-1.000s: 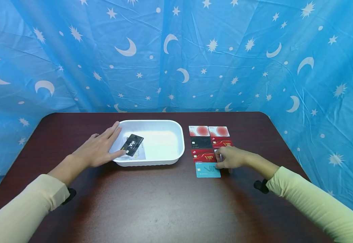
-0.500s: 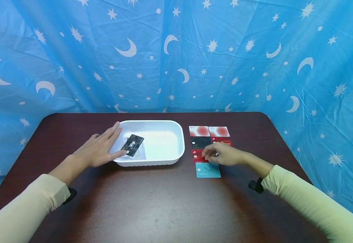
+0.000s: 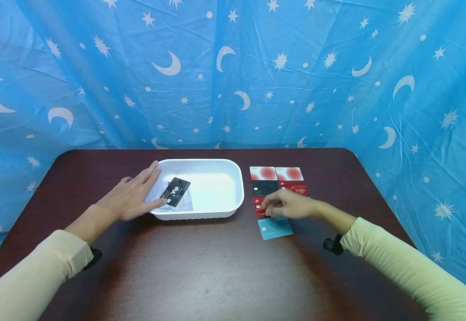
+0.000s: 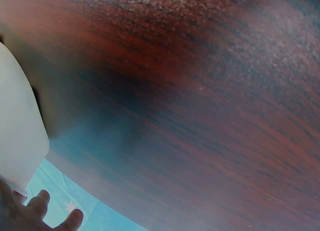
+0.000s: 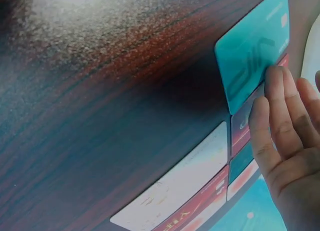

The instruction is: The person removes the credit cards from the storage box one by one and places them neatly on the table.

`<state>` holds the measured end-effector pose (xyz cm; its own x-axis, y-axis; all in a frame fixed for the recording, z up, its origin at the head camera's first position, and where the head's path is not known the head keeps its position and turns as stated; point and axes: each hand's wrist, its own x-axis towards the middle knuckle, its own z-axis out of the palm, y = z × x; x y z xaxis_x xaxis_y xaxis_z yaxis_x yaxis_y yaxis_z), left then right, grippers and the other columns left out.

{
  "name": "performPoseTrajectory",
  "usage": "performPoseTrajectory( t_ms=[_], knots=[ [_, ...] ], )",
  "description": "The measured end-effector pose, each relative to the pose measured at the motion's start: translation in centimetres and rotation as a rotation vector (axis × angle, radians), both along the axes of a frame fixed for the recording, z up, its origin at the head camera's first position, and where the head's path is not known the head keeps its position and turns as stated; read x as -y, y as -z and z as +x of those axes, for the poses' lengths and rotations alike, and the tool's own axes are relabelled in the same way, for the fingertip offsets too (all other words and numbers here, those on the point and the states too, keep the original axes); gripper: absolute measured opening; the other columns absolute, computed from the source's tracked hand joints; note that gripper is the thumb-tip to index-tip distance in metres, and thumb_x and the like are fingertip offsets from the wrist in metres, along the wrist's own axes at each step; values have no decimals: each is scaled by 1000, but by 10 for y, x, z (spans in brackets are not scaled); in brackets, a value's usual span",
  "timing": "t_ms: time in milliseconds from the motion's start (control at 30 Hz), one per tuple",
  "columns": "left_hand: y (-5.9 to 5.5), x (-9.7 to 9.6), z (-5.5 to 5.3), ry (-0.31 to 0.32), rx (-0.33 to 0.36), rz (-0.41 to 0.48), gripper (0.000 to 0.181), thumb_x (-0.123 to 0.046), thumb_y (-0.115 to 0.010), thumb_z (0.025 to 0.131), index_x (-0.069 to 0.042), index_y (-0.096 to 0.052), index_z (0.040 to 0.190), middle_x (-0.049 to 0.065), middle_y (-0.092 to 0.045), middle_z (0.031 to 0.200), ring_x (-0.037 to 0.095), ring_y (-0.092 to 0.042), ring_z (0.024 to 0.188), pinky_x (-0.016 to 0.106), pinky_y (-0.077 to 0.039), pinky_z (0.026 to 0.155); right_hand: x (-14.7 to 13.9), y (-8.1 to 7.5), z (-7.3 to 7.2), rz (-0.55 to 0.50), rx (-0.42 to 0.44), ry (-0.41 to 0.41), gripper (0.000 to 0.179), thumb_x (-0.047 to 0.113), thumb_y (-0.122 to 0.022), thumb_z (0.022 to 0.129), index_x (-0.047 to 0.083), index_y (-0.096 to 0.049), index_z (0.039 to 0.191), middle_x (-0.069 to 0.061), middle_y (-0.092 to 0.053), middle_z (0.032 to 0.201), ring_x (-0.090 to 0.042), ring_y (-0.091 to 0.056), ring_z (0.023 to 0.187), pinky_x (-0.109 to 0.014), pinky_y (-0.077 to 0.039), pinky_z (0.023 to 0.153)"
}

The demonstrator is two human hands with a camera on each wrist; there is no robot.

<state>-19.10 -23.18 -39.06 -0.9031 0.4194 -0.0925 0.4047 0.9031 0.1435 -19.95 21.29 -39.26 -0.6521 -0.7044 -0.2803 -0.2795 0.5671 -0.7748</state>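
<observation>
The teal card [image 3: 276, 228] lies on the bench [image 3: 200, 267], its long axis nearly left to right, just on the person's side of the nearer right hand [image 3: 290, 204], whose fingers are half bent, pinching something or not I cannot tell, while the spread left hand [image 3: 129, 199], gripping nothing, is at the white tray [image 3: 198, 216].

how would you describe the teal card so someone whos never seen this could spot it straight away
On the dark brown table, to the right of the white tray, cards lie in two columns. The teal card lies at the near end of the left column, by the right hand. It is the only teal one, turned askew from its neighbours.
</observation>
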Motion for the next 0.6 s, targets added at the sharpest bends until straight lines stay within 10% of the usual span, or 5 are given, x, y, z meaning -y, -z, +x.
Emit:
performPoseTrajectory(
  t_ms=[600],
  knots=[
    [1,0,-1,-3,4,0,93,-60,-50,95,0,-16,157,20,-9,165,43,-24,146,72,-28,106,-16,3,3,174,-212,-24,31,16,-86,77,7,-60,91,4,-58,73,-11,-55,65,-24,-51,59]
  ],
)
